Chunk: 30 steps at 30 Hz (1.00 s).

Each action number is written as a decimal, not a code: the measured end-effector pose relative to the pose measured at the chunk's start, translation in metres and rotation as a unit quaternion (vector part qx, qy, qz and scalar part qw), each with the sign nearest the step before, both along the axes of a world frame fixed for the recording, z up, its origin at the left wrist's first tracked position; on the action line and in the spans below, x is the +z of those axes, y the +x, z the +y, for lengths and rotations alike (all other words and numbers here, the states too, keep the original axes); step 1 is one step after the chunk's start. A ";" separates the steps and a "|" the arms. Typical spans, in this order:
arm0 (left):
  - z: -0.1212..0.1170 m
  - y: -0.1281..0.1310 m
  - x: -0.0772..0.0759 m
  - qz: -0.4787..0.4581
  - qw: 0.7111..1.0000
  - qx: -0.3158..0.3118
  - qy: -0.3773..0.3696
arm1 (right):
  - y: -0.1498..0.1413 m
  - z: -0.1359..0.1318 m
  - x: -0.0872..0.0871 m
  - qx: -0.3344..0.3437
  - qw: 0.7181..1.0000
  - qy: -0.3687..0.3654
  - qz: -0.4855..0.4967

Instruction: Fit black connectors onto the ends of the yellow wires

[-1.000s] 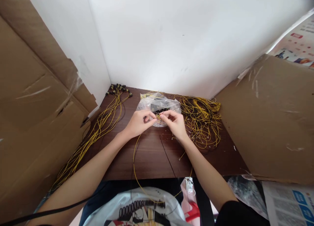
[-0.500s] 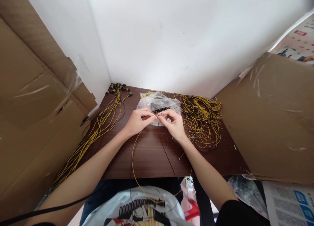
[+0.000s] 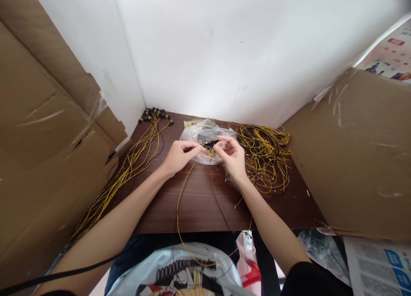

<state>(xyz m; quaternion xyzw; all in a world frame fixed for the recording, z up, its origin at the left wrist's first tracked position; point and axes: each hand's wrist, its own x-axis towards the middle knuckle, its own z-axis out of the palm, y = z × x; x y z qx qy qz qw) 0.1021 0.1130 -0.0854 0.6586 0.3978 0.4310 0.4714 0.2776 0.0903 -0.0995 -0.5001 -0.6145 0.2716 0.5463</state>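
Hands meeting over clear bag (image 3: 195,135), left hand (image 3: 176,157) grip pinched on thin yellow wire (image 3: 178,206); right hand (image 3: 233,155) grip on small black connector (image 3: 210,144)

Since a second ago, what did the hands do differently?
Both hands crept toward the plastic bag. The left hand and right hand still pinch the yellow wire. The wire tangle and bundle stayed put.
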 end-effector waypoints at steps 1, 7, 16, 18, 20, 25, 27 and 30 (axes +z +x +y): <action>0.000 -0.001 0.001 -0.020 1.000 0.006 -0.012 | 0.002 0.001 0.000 -0.036 0.999 0.025 -0.023; 0.000 0.000 0.003 -0.136 0.988 0.016 -0.074 | 0.006 -0.008 0.006 -0.186 0.966 0.143 -0.112; 0.002 0.000 -0.007 -0.165 0.981 -0.022 -0.099 | -0.018 -0.012 0.003 0.146 0.982 -0.068 0.095; 0.002 0.000 -0.007 -0.166 0.981 -0.035 -0.095 | -0.024 -0.011 0.000 0.183 0.965 -0.116 0.147; 0.001 0.001 -0.006 -0.165 0.981 -0.038 -0.094 | -0.028 -0.011 -0.002 0.207 0.952 -0.142 0.176; 0.000 0.002 -0.006 -0.156 0.981 -0.020 -0.110 | -0.029 -0.012 -0.003 0.194 0.943 -0.179 0.203; 0.000 0.002 -0.006 -0.156 0.982 -0.008 -0.106 | -0.027 -0.011 -0.003 0.179 0.944 -0.183 0.207; 0.000 0.003 -0.005 -0.161 0.982 0.006 -0.097 | -0.025 -0.010 -0.003 0.157 0.950 -0.181 0.201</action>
